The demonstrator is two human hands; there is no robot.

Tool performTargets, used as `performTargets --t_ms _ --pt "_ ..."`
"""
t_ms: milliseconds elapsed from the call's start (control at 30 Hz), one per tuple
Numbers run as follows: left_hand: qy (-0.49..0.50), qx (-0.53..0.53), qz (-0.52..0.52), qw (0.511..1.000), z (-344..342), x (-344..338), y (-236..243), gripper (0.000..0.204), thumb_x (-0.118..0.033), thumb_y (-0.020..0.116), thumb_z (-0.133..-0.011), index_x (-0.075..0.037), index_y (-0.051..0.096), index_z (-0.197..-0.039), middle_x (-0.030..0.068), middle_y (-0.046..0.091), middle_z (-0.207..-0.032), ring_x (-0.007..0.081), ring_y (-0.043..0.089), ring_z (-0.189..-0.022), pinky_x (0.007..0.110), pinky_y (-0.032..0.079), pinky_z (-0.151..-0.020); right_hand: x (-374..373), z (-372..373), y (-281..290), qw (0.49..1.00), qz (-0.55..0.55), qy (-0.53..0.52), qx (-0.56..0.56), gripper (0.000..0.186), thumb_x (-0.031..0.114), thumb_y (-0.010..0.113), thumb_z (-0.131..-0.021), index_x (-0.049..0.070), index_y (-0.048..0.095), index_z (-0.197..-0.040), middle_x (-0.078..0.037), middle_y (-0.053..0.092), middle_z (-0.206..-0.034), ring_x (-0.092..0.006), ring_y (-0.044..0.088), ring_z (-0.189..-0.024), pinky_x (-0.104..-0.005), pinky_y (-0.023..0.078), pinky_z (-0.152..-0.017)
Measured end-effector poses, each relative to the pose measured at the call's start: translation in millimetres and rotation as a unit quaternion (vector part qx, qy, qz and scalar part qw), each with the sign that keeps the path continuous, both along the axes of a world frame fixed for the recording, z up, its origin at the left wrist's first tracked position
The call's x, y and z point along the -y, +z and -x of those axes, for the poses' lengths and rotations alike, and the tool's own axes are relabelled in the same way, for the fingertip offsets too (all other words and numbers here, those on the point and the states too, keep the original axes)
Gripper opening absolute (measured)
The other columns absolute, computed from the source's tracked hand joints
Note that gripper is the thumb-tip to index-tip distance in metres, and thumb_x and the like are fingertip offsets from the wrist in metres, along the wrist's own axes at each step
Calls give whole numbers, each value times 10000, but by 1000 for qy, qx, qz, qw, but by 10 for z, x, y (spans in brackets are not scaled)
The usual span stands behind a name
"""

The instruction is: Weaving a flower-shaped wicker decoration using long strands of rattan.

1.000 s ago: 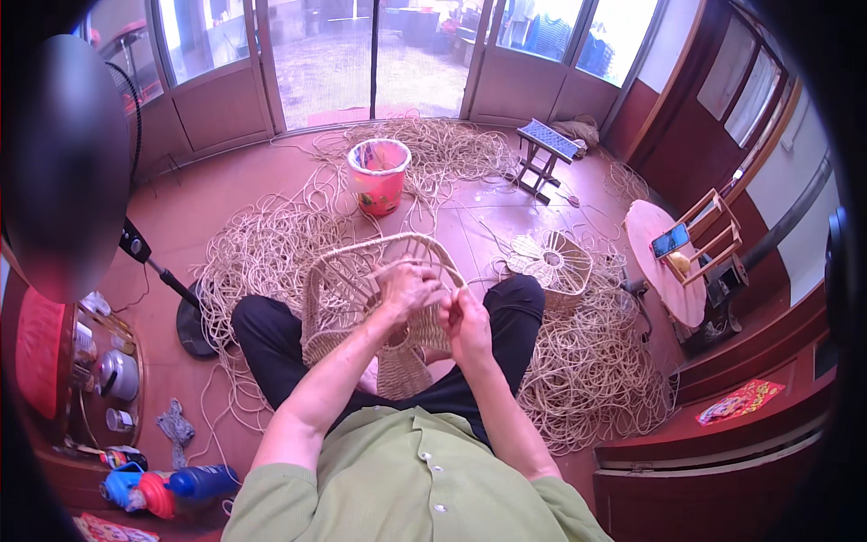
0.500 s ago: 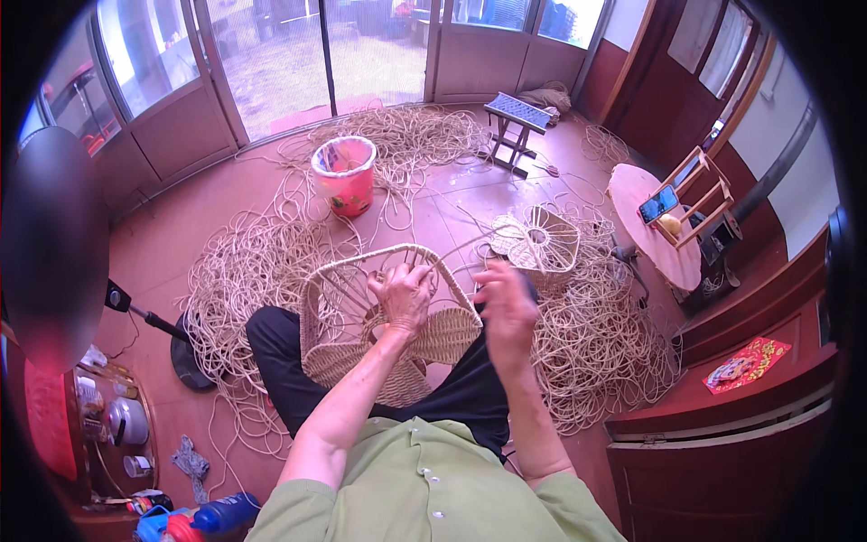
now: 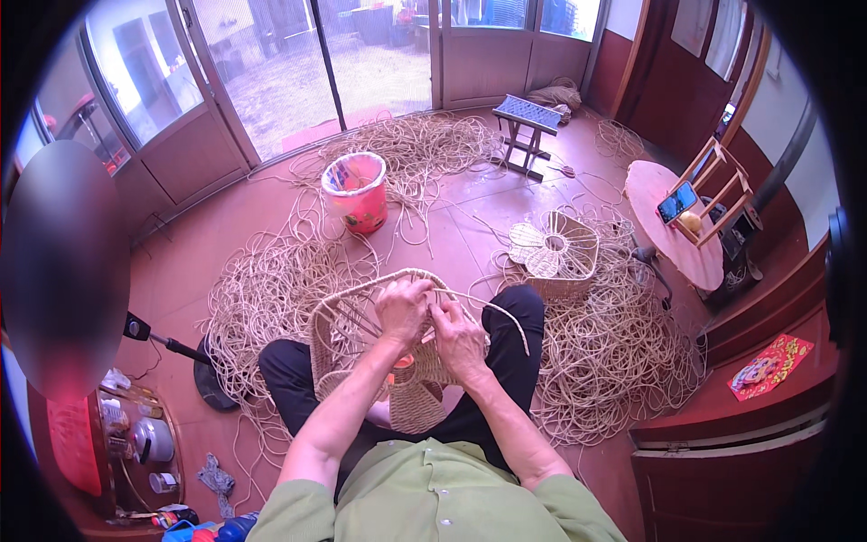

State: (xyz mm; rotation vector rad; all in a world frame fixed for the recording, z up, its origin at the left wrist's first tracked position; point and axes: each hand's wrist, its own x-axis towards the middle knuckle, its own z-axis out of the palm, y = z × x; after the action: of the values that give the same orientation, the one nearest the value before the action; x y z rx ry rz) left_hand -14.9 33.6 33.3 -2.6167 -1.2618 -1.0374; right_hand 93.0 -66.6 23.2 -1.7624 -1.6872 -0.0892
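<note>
A half-woven straw-coloured basket (image 3: 417, 408) rests between my bent knees, with spokes and woven petal shapes inside its rounded rim. At the far part of the rim, my left hand (image 3: 403, 312) is closed around the cord. My right hand (image 3: 459, 341) is right beside it, thumb and fingers pinched on the same cord. The cord's loose end (image 3: 495, 305) sticks out to the right over my knee and curls down. My fingers hide the exact spot where the cord meets the rim.
Heaps of loose cord (image 3: 271, 298) lie left, right and beyond me. A second basket (image 3: 569, 285) with a flower pattern stands at the right. Farther off are a red bucket (image 3: 366, 217) and a folding stool (image 3: 526, 117). A round pink table (image 3: 659, 203) bears a phone (image 3: 677, 202).
My right hand has come down and left from its raised place to join my left hand at the rim. The cord end now lies out to the right. The view has shifted slightly.
</note>
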Motion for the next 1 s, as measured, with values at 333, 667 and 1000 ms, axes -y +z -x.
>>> performTargets --t_ms 333,667,1000 --pt "1 88 392 916 185 -1 371 478 24 581 -808 -170 590 -1244 79 675 -802 229 659 -698 389 528 -707 -70 2 22 996 17 -15 -87 175 160 660 -890 152 699 -1060 -60 631 -944 -258 678 -783 -403 524 -646" --pt "-26 32 269 962 26 39 180 109 4 573 -828 -1 617 -928 197 622 -934 370 644 -877 470 507 -785 -46 -78 69 997 7 -35 -73 158 177 675 -874 150 675 -1029 -49 621 -942 -268 670 -748 -398 524 -635" --pt "-74 427 424 796 71 346 57 75 21 581 -916 -44 580 -955 27 552 -783 119 544 -636 252 470 -600 17 -53 44 995 -42 -32 -88 220 135 695 -847 159 695 -1065 -54 613 -917 -245 663 -746 -390 523 -633"
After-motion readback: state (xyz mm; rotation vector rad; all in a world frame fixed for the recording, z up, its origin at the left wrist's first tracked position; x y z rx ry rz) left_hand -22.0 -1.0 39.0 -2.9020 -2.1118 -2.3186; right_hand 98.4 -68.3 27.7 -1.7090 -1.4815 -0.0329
